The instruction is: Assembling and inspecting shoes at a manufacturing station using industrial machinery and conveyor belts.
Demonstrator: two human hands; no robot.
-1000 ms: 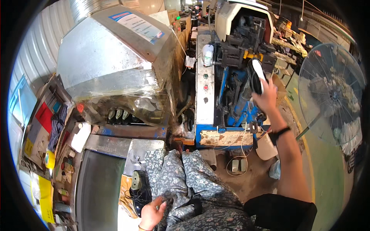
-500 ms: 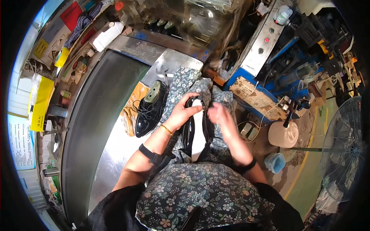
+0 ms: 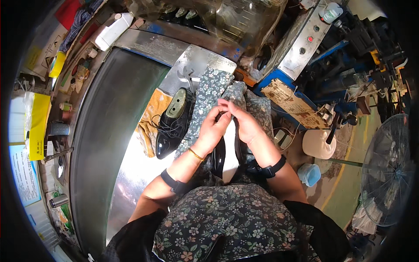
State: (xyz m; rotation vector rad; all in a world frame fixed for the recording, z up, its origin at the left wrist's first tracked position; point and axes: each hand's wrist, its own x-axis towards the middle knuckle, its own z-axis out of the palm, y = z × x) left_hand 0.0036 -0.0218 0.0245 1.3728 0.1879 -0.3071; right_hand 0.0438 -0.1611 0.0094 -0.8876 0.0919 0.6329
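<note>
A glossy black shoe (image 3: 218, 155) lies upside down across my lap, its white underside (image 3: 230, 153) facing up and its far end under my fingers. My left hand (image 3: 213, 129) is closed round the left of that end, thumb on top. From the other side my right hand (image 3: 245, 124) closes against it, and its fingertips meet those of the left. Anything small between the fingertips is hidden. To the left, a second black lace-up shoe (image 3: 168, 135) sits upright with a greenish last (image 3: 176, 105) inside, on a tan cloth (image 3: 153, 109).
A dark conveyor belt (image 3: 113, 105) runs along the left, beside a shiny metal ledge (image 3: 131, 174). A pincer-like metal tool (image 3: 187, 73) lies beyond the second shoe. At right stand a blue machine (image 3: 290, 102), a beige container (image 3: 319, 144), a small blue bin (image 3: 309, 174) and a fan (image 3: 393, 170).
My right hand, raised and apart from the shoe before, has come left onto its far end. My left hand has turned inward there. The whole view has shifted slightly.
</note>
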